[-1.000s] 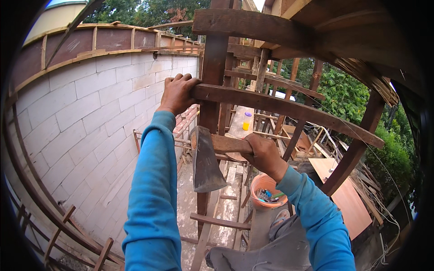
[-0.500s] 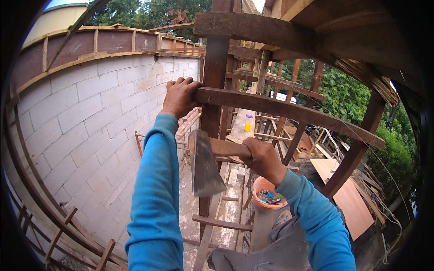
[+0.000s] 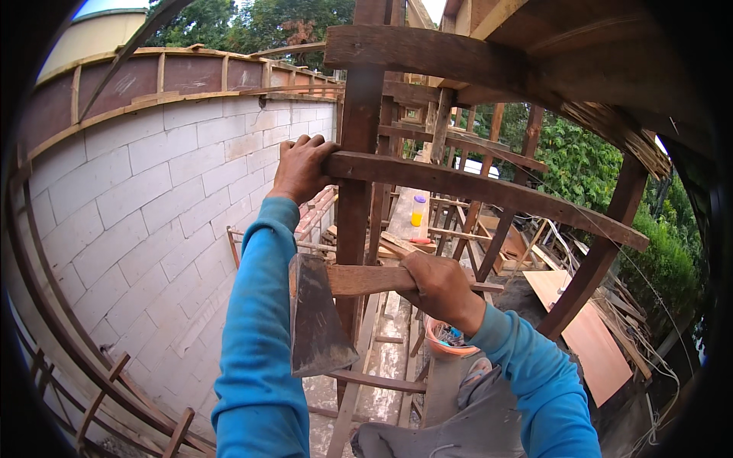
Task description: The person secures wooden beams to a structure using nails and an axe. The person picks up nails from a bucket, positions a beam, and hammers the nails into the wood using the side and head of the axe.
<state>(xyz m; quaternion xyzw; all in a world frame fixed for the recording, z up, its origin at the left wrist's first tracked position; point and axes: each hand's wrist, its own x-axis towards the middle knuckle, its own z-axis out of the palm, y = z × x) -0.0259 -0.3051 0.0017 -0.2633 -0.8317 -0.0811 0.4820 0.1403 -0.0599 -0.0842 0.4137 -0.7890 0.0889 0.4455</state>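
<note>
axe head (image 3: 317, 328): dull metal | handle (image 3: 365, 280): matt wood | bucket (image 3: 452, 351): plastic

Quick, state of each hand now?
Left hand: closed on the end of the dark beam.
Right hand: closed, holding the axe by its wooden handle.

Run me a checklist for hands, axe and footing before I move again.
1. Right hand gripping the dark, flared metal axe by its brown wooden handle: ok.
2. Left hand curled at the near-left end of the long dark-brown wooden beam: ok.
3. Axe head apart from left hand: ok, it's lower.
4. Hand protection: not ok, both bare.
5. Footing: cannot tell, only part of one foot shows.
6. Purple-lidded clear bottle upright: ok.
</note>
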